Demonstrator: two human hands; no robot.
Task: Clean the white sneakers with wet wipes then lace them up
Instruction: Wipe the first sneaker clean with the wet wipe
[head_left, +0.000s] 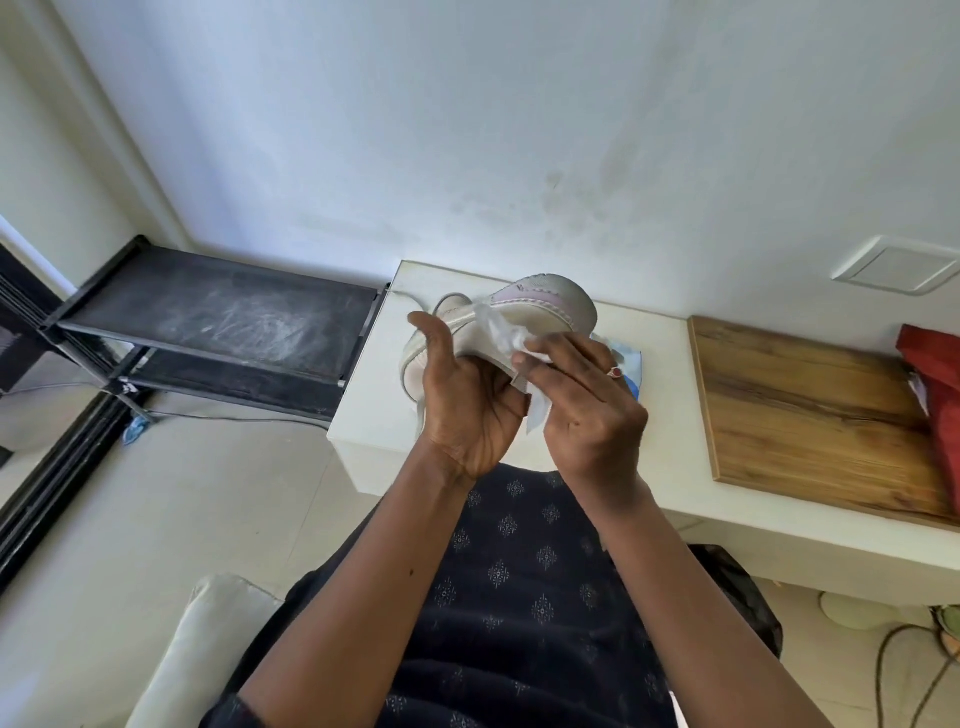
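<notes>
The left hand (462, 395) grips a white sneaker (545, 306) and holds it up above the near end of a white counter (374, 415). The thumb lies along the shoe's side and the fingers curl under it. The sneaker is tipped on its side, with its pale sole edge and a pinkish trim facing up. A lace (418, 415) hangs down from it beside the left wrist.

The right hand (587, 410), wearing a ring (616, 371) with a red stone, clasps a crumpled wet wipe (506, 338) in its fingertips and presses it against the sneaker's sole edge. A loose end of the wipe hangs between the two hands.

Behind the right hand a blue wipes pack (631, 366) lies on the counter. Further right on the counter are a wooden board (810, 410) and a red cloth (935, 384). A black shelf rack (218, 312) stands to the left of the counter
</notes>
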